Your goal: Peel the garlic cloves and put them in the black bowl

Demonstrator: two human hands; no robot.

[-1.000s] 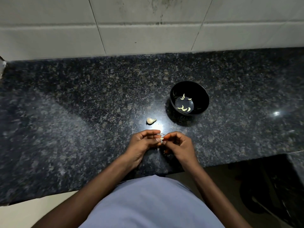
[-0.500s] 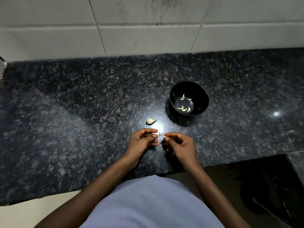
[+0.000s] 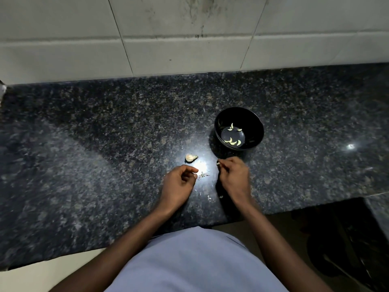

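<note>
In the head view, the black bowl [image 3: 239, 128] on the desk [image 3: 105, 144] already holds about six peeled cloves [image 3: 233, 142]. The right hand [image 3: 234, 175], just short of the bowl, pinches a small pale clove [image 3: 218, 163] in curled fingers, apparently peeled. The left hand [image 3: 179, 184] hangs loosely curled, holding nothing, beside shed skin [image 3: 203, 175]. One unpeeled clove [image 3: 190, 157] lies nearby, untouched.
</note>
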